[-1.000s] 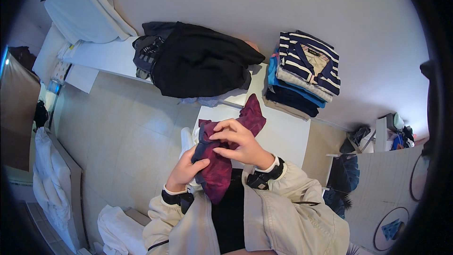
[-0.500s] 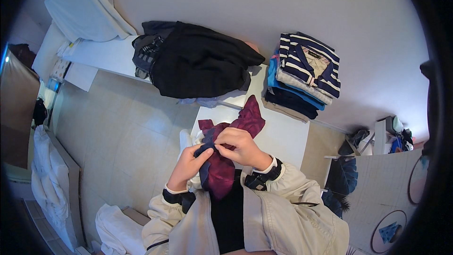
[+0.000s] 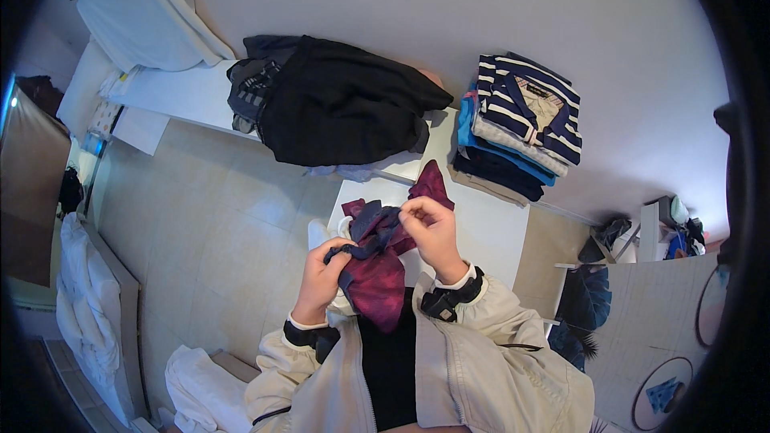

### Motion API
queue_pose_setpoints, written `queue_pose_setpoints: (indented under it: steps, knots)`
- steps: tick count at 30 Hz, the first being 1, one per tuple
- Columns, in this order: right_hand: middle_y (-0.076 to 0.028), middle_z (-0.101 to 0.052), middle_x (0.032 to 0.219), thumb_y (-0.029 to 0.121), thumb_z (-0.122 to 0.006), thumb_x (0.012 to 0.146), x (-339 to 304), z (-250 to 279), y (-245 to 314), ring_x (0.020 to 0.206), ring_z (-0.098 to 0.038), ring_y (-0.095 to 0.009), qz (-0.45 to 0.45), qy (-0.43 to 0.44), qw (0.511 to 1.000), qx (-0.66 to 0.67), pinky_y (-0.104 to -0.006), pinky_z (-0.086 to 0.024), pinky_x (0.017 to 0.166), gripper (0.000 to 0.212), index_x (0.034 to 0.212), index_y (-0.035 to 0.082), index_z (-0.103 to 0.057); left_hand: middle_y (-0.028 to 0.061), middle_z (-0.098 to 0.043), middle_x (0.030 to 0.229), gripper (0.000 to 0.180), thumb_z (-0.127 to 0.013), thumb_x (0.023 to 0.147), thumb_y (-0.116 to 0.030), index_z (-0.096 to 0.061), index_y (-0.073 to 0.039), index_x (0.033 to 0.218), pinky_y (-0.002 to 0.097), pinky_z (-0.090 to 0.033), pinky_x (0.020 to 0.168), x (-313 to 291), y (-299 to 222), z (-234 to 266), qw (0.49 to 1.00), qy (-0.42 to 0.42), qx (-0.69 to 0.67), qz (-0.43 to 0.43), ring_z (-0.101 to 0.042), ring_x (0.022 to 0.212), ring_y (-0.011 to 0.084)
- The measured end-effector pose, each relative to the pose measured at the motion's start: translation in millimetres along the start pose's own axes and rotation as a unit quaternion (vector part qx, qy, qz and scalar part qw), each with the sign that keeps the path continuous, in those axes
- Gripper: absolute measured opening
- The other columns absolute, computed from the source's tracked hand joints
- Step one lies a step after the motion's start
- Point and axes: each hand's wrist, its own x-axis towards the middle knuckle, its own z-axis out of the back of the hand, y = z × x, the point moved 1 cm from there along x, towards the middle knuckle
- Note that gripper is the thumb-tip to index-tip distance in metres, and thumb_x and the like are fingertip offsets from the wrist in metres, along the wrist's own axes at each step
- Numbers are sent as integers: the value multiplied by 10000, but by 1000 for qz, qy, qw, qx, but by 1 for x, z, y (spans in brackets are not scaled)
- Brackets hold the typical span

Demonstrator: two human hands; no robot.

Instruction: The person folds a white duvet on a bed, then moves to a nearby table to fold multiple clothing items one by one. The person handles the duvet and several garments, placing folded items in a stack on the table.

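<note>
A maroon and dark blue garment hangs bunched in front of my chest, over the near edge of a white table. My left hand grips its lower left part near the dark blue edge. My right hand pinches the dark blue edge higher up, at the garment's top right. One maroon corner lies on the table behind my right hand.
A stack of folded clothes topped by a navy and white striped shirt sits at the table's far right. A heap of black garments lies at the far left. White cloths lie on the tiled floor at lower left.
The garment has been pulled apart between my hands: my left hand has moved down and left, my right hand has shifted right, and the dark blue edge now stretches between them.
</note>
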Motion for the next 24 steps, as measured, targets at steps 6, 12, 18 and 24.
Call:
queue_pose_setpoints:
  steps: [6,12,18,24]
  knots:
    - [32,-572,707,111,-649,872,3,-1,-5,632,-517,-25,-62,40,996,44,-178,-407,557,83,852,32,-628,7,-607,837,146,-502,860,-6,-618,23,944,201,-421,684,0,-2,0,999,-16,-47,-6,-527,744,60]
    - [32,-560,696,129,-675,841,-1,-9,-8,631,-464,-20,-71,224,969,-75,-192,-383,559,137,811,3,-631,-3,-581,831,133,-498,861,-14,-605,22,932,192,-404,701,1,-1,-4,999,-9,-38,4,-513,763,62]
    - [13,-562,772,102,-624,871,1,-4,-2,691,-478,-35,-31,200,978,-54,-204,-400,603,117,847,-13,-620,-8,-557,841,123,-531,858,-82,-600,1,919,190,-388,751,9,11,13,995,94,-37,5,-496,869,66]
    - [22,-543,753,99,-612,889,-3,-11,-3,675,-461,-34,-1,253,967,-12,-202,-389,598,112,902,-12,-596,-16,-585,907,178,-551,903,-102,-602,28,1014,212,-432,749,7,22,-2,993,78,52,71,-516,848,48]
